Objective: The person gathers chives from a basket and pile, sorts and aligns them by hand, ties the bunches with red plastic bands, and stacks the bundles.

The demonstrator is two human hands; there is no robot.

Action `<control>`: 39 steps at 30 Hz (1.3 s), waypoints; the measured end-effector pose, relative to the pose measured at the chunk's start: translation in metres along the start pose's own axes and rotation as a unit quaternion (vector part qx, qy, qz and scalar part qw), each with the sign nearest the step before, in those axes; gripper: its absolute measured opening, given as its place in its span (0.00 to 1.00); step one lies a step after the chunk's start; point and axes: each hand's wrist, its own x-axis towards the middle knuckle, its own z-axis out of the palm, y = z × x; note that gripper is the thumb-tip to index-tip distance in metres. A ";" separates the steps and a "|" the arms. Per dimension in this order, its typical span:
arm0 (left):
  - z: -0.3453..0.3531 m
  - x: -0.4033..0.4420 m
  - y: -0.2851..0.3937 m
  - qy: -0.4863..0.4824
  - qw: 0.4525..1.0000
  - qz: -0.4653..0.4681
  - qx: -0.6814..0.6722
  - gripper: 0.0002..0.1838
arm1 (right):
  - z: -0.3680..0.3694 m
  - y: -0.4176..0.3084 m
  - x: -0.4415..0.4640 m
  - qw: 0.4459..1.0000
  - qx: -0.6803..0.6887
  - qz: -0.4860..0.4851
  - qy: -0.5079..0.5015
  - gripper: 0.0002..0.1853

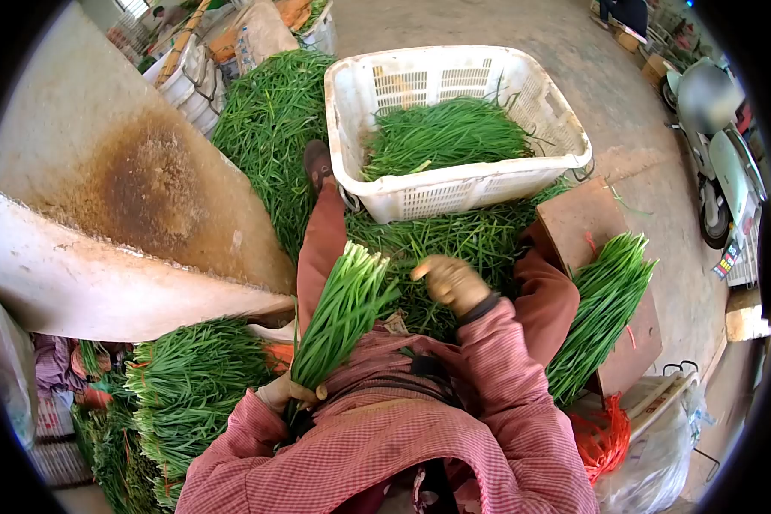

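Note:
My left hand point(293, 392) is wrapped round the lower part of a bunch of long green stalks point(338, 313) with pale ends pointing up and away from me. My right hand point(454, 283) is raised to the right of the bunch, apart from it; its fingers look curled, slightly blurred, and whether anything small is between them is hidden. Another bunch of stalks point(604, 313) lies on a brown board point(584, 221) by my right knee. Loose green stalks point(454, 231) cover the floor between my legs.
Ahead stands a white plastic crate point(463, 184) holding green stalks. Stacked bundles point(197, 385) lie at left below a stained pale slab point(146, 188). Red ties point(604, 437) hang at lower right. A scooter point(715, 154) stands far right; people are partly visible in the background.

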 end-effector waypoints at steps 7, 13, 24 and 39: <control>0.000 0.009 0.002 0.005 1.000 0.001 0.011 0.10 | -0.010 -0.020 -0.019 0.807 -0.439 -0.194 0.346 0.14; 0.001 0.005 -0.003 0.024 1.000 0.002 0.008 0.10 | 0.040 0.036 0.012 0.950 -0.286 -0.049 0.114 0.06; 0.000 0.006 -0.007 0.050 0.997 0.031 0.054 0.11 | 0.043 -0.016 0.010 0.771 -0.510 -0.359 0.130 0.15; 0.011 0.001 0.002 0.164 0.969 0.156 0.098 0.13 | -0.091 -0.009 -0.031 0.397 -0.747 0.032 0.533 0.13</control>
